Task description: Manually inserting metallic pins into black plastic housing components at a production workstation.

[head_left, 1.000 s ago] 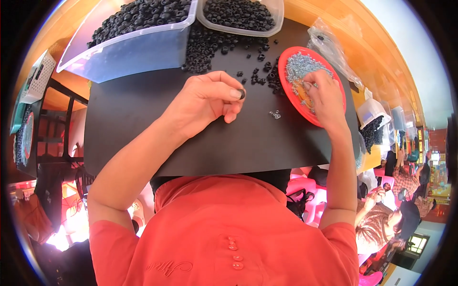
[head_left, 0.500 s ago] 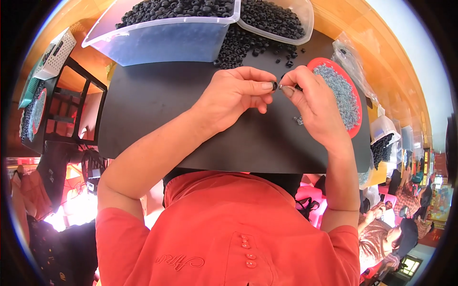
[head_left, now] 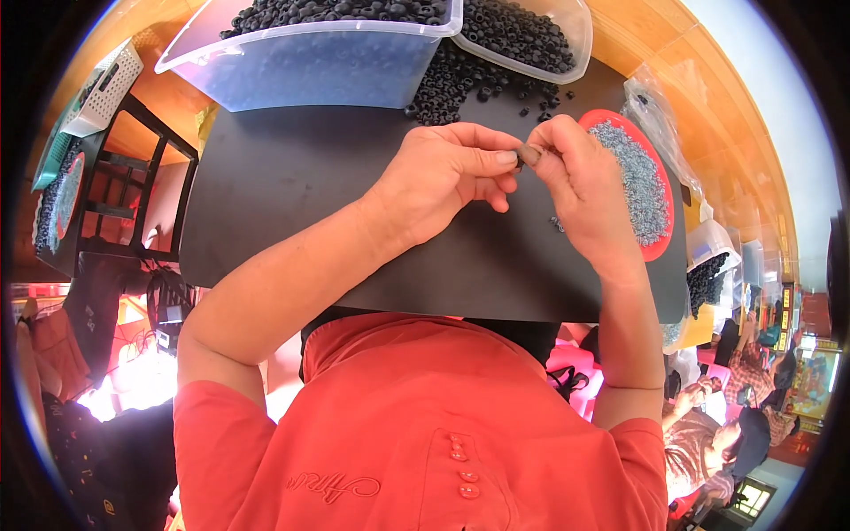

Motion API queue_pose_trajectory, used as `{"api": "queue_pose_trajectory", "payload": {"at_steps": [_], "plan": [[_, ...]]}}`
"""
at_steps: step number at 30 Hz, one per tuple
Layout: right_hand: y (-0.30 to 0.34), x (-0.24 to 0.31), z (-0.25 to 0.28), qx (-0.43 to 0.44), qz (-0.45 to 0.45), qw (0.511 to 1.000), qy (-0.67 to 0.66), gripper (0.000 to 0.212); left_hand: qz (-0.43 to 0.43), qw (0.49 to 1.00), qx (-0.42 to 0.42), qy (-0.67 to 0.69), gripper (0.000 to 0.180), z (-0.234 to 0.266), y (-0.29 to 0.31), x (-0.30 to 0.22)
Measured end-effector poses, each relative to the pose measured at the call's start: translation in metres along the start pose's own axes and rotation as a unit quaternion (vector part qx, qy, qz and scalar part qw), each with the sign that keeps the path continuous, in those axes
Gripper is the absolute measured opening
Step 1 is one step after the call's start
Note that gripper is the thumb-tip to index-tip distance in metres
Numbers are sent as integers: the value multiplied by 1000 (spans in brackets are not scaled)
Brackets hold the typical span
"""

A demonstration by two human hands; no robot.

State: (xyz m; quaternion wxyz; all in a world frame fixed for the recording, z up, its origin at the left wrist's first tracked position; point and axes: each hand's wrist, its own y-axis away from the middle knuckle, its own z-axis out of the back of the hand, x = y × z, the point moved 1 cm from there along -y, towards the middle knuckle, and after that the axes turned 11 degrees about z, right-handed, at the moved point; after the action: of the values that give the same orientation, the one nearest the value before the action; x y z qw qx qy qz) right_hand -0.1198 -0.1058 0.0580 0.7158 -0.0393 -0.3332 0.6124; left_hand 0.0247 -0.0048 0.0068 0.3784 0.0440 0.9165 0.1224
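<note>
Over the middle of the dark table, my left hand (head_left: 438, 181) pinches a small black round piece (head_left: 518, 163) between thumb and fingers, its lower fingers curled. My right hand (head_left: 580, 190) is closed too, its thumb and index fingertips pressed up against that piece from the right; whatever they pinch is hidden behind them. Right of my right hand, a red tray (head_left: 662, 164) carries a heap of tiny silvery-grey pieces (head_left: 636, 190). A few similar ones (head_left: 555, 223) lie loose on the table under the right wrist.
At the table's far side, a large clear bin (head_left: 328, 75) and a smaller one (head_left: 583, 40) hold black pieces. More black pieces (head_left: 443, 93) spill between them. A clear plastic bag (head_left: 660, 115) lies at the far right. A black chair (head_left: 146, 190) stands left. Other people sit at lower right.
My right fingertips have closed in on the black piece and now cover the tiny silvery part that showed between my hands before. The view has shifted slightly.
</note>
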Motion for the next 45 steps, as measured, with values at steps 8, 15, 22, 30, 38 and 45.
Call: {"api": "queue_pose_trajectory", "payload": {"at_steps": [8,15,22,30,38,45], "plan": [[4,-5,6,-104,23,992,-63,8,-5,1000,7,14,17,3,-2,0],[-2,-33,29,-91,-12,996,-9,10,-47,997,-43,37,16,14,-8,-11],[-2,-47,3,49,114,975,186,10,-54,995,-67,46,16,19,-12,-11],[-8,-49,-24,120,152,932,306,10,-40,996,-66,35,17,21,-11,-10],[-9,16,-24,-63,-10,986,-154,9,-66,988,-97,96,12,19,-10,-11],[-11,29,-60,-61,9,976,-210,9,-53,988,-65,128,21,29,-14,-12]]}}
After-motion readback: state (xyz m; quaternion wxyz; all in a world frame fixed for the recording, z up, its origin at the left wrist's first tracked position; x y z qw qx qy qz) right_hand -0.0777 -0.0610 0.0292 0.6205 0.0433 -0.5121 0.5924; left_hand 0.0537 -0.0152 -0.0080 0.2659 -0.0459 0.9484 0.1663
